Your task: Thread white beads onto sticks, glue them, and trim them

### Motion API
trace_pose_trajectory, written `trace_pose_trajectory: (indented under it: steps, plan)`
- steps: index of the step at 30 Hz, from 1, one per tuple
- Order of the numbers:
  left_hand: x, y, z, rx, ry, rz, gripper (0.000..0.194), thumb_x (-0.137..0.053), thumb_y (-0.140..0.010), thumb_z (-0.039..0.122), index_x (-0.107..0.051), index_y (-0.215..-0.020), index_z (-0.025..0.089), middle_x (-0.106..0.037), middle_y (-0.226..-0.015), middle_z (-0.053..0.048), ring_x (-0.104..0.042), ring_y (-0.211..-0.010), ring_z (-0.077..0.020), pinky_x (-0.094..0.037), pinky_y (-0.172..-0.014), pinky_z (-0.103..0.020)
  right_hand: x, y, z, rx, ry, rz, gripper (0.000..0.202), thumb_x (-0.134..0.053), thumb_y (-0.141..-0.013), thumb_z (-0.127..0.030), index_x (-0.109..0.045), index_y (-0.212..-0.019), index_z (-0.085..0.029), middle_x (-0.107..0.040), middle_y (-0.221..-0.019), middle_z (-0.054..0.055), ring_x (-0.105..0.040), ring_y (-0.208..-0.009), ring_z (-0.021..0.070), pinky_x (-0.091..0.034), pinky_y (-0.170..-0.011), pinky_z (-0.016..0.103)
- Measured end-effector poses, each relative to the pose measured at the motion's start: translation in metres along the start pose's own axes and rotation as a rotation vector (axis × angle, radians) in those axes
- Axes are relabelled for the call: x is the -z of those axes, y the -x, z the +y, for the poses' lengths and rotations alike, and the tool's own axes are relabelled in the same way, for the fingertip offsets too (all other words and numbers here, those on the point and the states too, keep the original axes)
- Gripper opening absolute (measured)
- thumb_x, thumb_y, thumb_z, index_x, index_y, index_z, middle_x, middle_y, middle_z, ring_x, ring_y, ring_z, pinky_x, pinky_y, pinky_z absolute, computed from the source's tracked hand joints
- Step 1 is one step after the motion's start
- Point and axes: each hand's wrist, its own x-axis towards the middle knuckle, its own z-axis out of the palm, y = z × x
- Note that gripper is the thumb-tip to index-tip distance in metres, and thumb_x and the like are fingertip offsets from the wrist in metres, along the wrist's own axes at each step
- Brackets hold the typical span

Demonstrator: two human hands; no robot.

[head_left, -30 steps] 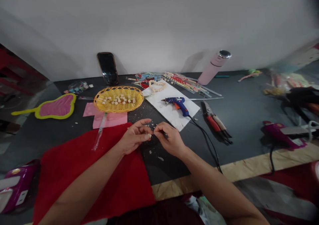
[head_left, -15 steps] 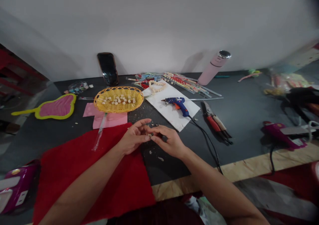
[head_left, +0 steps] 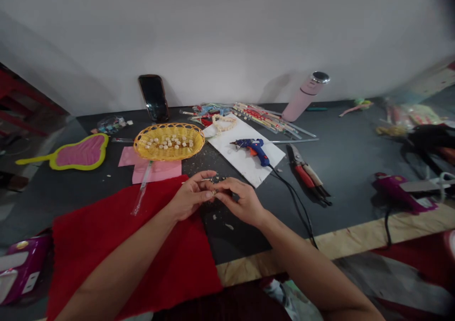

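Two hands meet over the tabletop (head_left: 348,169), between its back and front edges: the left hand (head_left: 190,197) and the right hand (head_left: 244,201), their fingers pinched together on one small pale piece (head_left: 213,193). One yellow basket (head_left: 167,156) stands toward the back edge, left of the middle, holding roughly twenty pale beads (head_left: 169,144); some overlap, so the count is uncertain. There is one blue glue gun (head_left: 262,155) on one white board (head_left: 245,167), one pair of cutters (head_left: 306,171) to their right, and, at the back edge, one phone (head_left: 154,97) and one pink bottle (head_left: 302,98). Two purple devices lie by the front edge, one toward each end; the left one (head_left: 31,259) is cut off. Fingertips mostly hide the pinched piece, the left forearm covers part of the red cloth (head_left: 177,269), and the heaped sticks (head_left: 263,117) overlap too much to count.
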Motion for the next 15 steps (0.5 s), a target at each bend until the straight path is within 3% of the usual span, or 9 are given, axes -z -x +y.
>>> trace_pose_trajectory:
  steps: [7,15]
  plan:
    - [-0.0004,0.0002,0.0002,-0.008,-0.011,0.007,0.052,-0.073,-0.066,0.012,-0.053,-0.113,0.019,-0.059,-0.075,0.002,-0.057,-0.063,-0.0086,-0.044,-0.061,-0.021,-0.0007,-0.001,0.0012,0.081,0.117,0.023,0.012,-0.051,-0.086,-0.016,-0.061,-0.09,-0.02,-0.065,-0.079,0.004,-0.06,-0.073,0.0141,-0.05,-0.068,0.027]
    - [-0.0023,-0.0001,0.0002,-0.009,-0.038,0.03,0.053,-0.075,-0.064,0.01,-0.055,-0.112,0.019,-0.058,-0.075,0.002,-0.055,-0.064,-0.0076,-0.042,-0.061,-0.02,-0.0025,-0.0004,0.0029,0.073,0.237,0.003,0.013,-0.049,-0.08,-0.013,-0.059,-0.078,-0.021,-0.061,-0.068,0.001,-0.055,-0.061,0.012,-0.045,-0.061,0.024]
